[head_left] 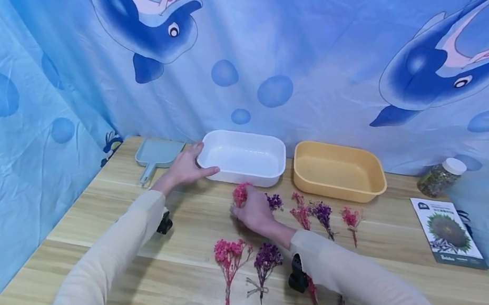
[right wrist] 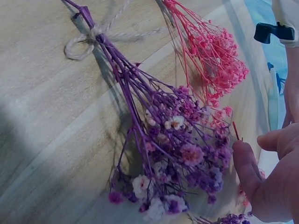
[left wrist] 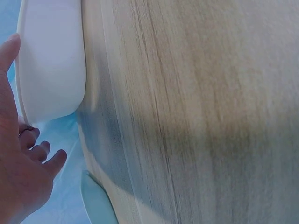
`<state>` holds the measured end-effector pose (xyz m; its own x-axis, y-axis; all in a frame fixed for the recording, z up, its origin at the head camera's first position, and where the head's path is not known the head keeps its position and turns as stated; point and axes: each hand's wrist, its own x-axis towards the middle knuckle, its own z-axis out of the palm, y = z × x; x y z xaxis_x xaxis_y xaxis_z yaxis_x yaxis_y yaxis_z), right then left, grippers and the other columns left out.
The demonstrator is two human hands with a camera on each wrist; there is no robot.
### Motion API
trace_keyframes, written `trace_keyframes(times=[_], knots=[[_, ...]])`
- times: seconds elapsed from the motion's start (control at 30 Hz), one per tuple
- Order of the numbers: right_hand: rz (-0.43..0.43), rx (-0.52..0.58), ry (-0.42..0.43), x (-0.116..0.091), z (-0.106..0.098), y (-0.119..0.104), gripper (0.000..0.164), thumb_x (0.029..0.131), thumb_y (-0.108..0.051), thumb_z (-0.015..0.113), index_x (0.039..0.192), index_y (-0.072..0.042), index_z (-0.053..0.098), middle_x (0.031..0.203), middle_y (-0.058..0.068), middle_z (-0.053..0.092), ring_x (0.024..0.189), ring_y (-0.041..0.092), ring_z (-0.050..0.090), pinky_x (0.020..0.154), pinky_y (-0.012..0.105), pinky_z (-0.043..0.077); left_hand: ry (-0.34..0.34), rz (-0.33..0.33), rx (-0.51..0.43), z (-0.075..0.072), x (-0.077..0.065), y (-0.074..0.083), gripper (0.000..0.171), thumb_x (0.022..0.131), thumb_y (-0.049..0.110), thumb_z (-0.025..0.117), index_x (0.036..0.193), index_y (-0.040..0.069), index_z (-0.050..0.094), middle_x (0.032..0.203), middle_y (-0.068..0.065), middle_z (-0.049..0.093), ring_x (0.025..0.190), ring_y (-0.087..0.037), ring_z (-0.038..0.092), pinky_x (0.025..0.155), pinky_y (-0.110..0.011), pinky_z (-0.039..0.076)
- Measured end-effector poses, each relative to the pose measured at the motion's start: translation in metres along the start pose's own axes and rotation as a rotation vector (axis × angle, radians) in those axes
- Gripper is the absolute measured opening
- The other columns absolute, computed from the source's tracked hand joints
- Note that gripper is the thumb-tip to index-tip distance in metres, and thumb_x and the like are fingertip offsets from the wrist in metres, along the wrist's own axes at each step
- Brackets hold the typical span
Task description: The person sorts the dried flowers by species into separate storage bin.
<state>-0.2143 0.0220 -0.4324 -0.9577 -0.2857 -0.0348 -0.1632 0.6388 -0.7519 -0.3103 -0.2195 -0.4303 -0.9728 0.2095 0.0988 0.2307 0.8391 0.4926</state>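
Observation:
My left hand (head_left: 188, 166) touches the left end of a white basin (head_left: 268, 182), with its thumb at the front rim and its fingers spread by the left side. My right hand (head_left: 254, 211) pinches a bunch of pink dried flowers (head_left: 240, 194) in front of that basin. In the right wrist view, a thin red stem (right wrist: 236, 130) pokes out above the fingertips. Nearer the body lie another pink bunch (head_left: 230, 254) and a purple bunch (head_left: 268, 258) tied with twine. Behind the right hand, a small purple bunch (head_left: 274, 201) is partly hidden.
A yellow basin (head_left: 336, 192) stands right of the white one. Several pink and purple bunches (head_left: 322, 214) lie before it, others under the right sleeve. A light-blue dustpan (head_left: 152, 159) lies at left. A lidded jar (head_left: 441, 178) and a printed packet (head_left: 450, 233) are at right.

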Motion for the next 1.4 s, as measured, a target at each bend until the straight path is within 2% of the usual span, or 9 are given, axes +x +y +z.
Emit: trace_keyframes(times=[0.1,0.3,0.43,0.57,0.73,0.87,0.93,1.13,1.4], knots=[[0.005,-0.009,-0.005,0.002,0.002,0.001,0.079,0.086,-0.006,0.077,0.15,0.01,0.033,0.058,0.002,0.061,0.045,0.015,0.058,0.049,0.026,0.054,0.005,-0.001,0.0,0.001,0.0,-0.001,0.108,0.086,0.063,0.067,0.156,-0.005,0.022,0.162,-0.023,0.021,0.148,-0.039,0.019,0.118,-0.054,0.019],[0.013,-0.065,0.015,0.005,0.006,0.002,0.072,0.084,-0.008,0.079,0.143,0.011,0.042,0.058,0.001,0.06,0.045,0.014,0.058,0.057,0.024,0.055,0.004,-0.005,0.002,0.0,0.0,0.0,0.108,0.085,0.064,0.067,0.155,-0.005,0.022,0.161,-0.023,0.021,0.147,-0.04,0.019,0.117,-0.056,0.02],[0.023,-0.075,0.03,0.008,0.009,0.003,0.054,0.083,-0.009,0.079,0.127,0.008,0.053,0.064,0.003,0.06,0.049,0.015,0.058,0.053,0.027,0.053,0.008,-0.001,0.004,-0.001,0.0,0.001,0.108,0.085,0.064,0.067,0.156,-0.005,0.023,0.161,-0.023,0.022,0.147,-0.041,0.02,0.117,-0.056,0.021],[0.039,-0.105,0.044,0.012,0.012,0.003,0.042,0.081,-0.012,0.079,0.113,0.004,0.057,0.069,0.005,0.059,0.054,0.016,0.058,0.054,0.029,0.052,0.012,0.002,0.006,-0.002,0.001,0.001,0.108,0.085,0.064,0.068,0.156,-0.004,0.023,0.161,-0.024,0.022,0.147,-0.041,0.02,0.116,-0.057,0.021],[0.081,-0.159,0.039,0.013,0.015,0.003,0.047,0.081,-0.015,0.08,0.117,0.005,0.057,0.07,0.005,0.058,0.055,0.016,0.057,0.054,0.029,0.051,0.006,0.0,0.006,0.0,0.001,0.0,0.109,0.084,0.065,0.067,0.156,-0.004,0.023,0.161,-0.024,0.022,0.147,-0.041,0.02,0.116,-0.056,0.022],[0.074,-0.158,0.041,0.012,0.016,0.003,0.063,0.083,-0.013,0.079,0.135,0.008,0.05,0.068,0.004,0.058,0.052,0.015,0.056,0.051,0.028,0.051,0.01,-0.001,0.011,0.0,0.0,0.0,0.108,0.084,0.064,0.068,0.156,-0.004,0.022,0.161,-0.024,0.022,0.147,-0.041,0.021,0.116,-0.055,0.023],[0.063,-0.142,0.04,0.012,0.017,0.004,0.065,0.084,-0.01,0.077,0.139,0.007,0.047,0.067,0.003,0.058,0.051,0.015,0.056,0.049,0.027,0.051,0.013,-0.001,0.013,0.0,0.0,0.0,0.108,0.084,0.063,0.068,0.156,-0.004,0.023,0.161,-0.024,0.022,0.147,-0.041,0.021,0.116,-0.055,0.023],[-0.008,-0.07,0.013,0.009,0.018,0.007,0.063,0.084,-0.001,0.072,0.142,0.001,0.048,0.069,0.001,0.06,0.049,0.014,0.054,0.043,0.026,0.049,0.017,0.003,0.009,0.0,-0.001,0.0,0.108,0.085,0.063,0.068,0.155,-0.005,0.023,0.16,-0.025,0.023,0.146,-0.042,0.021,0.116,-0.056,0.023],[-0.122,-0.041,-0.006,0.002,0.011,0.005,0.063,0.087,-0.003,0.072,0.145,0.002,0.046,0.075,0.0,0.06,0.055,0.012,0.053,0.048,0.024,0.049,0.028,0.013,-0.002,0.001,-0.001,0.0,0.108,0.084,0.063,0.069,0.155,-0.005,0.024,0.159,-0.026,0.025,0.145,-0.043,0.023,0.116,-0.055,0.025]])
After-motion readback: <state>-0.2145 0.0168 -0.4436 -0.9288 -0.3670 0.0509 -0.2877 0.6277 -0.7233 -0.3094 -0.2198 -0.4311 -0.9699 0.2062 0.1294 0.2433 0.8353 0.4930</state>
